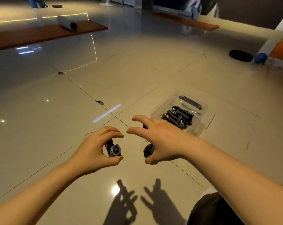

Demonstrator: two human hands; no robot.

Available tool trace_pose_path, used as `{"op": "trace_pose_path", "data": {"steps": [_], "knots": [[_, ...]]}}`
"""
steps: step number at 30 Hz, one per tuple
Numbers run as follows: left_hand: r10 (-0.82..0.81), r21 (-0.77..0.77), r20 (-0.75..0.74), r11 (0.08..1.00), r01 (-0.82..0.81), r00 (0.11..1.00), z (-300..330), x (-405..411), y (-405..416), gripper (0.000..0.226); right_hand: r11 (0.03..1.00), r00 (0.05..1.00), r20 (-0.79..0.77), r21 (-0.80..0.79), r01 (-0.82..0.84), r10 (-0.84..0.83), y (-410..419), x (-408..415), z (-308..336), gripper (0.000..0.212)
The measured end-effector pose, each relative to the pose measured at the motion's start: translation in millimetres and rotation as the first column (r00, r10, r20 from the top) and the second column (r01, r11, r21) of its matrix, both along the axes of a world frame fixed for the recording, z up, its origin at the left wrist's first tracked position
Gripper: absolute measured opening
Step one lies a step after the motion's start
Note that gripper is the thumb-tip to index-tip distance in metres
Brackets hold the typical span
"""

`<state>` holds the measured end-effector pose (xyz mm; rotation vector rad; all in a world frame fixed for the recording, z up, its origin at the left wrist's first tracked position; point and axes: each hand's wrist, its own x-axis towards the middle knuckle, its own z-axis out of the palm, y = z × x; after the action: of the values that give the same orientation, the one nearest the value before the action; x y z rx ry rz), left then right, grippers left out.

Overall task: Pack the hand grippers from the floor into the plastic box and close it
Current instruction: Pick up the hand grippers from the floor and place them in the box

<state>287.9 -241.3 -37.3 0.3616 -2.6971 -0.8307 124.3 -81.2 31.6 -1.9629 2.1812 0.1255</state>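
Glossy tiled floor point(137, 70) fills the view. At right the plastic box point(208, 117) stands open with several packed grippers point(178, 116) piled inside, so packing looks well along. The left hand point(92, 151) pinches a hand gripper point(115, 150) between thumb and curled fingers. The right hand point(161, 140) spreads its fingers wide, its thumb hooking a dark handle point(148, 151). Whether that makes 1 gripper or 2 is unclear. Closing remains.

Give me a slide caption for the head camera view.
Left hand pinches a hand gripper, right hand covers another, beside the open box holding more grippers.
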Motion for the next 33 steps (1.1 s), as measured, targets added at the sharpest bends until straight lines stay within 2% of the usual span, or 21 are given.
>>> {"op": "trace_pose_path", "data": {"steps": [5,9,15,21,26,29,33], "knots": [[0.057,-0.015,-0.016,0.998,-0.057,0.998,30.1,12.6,-1.9,0.049,0.994,0.995,0.031,-0.065,-0.091,0.093,-28.4,4.5,1.5,0.092],[0.114,-0.009,-0.025,0.993,-0.114,0.993,36.7,17.0,3.1,0.048,0.990,0.993,0.071,-0.114,-0.084,0.093,-25.1,-2.9,3.5,0.094],[0.199,-0.065,-0.025,0.978,-0.200,0.980,44.0,11.0,26.9,0.052,0.994,0.998,0.030,-0.088,-0.060,0.063,15.4,-31.2,3.9,0.092],[0.268,-0.009,-0.084,0.963,-0.270,0.960,49.6,3.1,63.6,0.053,0.998,0.998,0.067,-0.055,0.000,0.003,64.7,-68.2,-4.3,0.091],[0.345,0.045,-0.142,0.939,-0.342,0.928,52.1,-11.8,106.5,0.052,0.999,0.998,0.053,-0.035,-0.020,0.022,88.9,-94.7,-8.3,0.094],[0.392,0.057,-0.147,0.920,-0.388,0.908,55.0,-27.7,126.6,0.052,0.997,0.990,0.136,-0.070,-0.027,0.036,86.8,-111.1,-1.2,0.093],[0.425,0.076,-0.096,0.905,-0.419,0.900,67.8,-32.0,132.9,0.052,0.984,0.956,0.292,-0.170,0.054,-0.002,76.6,-134.1,14.9,0.093]]}}
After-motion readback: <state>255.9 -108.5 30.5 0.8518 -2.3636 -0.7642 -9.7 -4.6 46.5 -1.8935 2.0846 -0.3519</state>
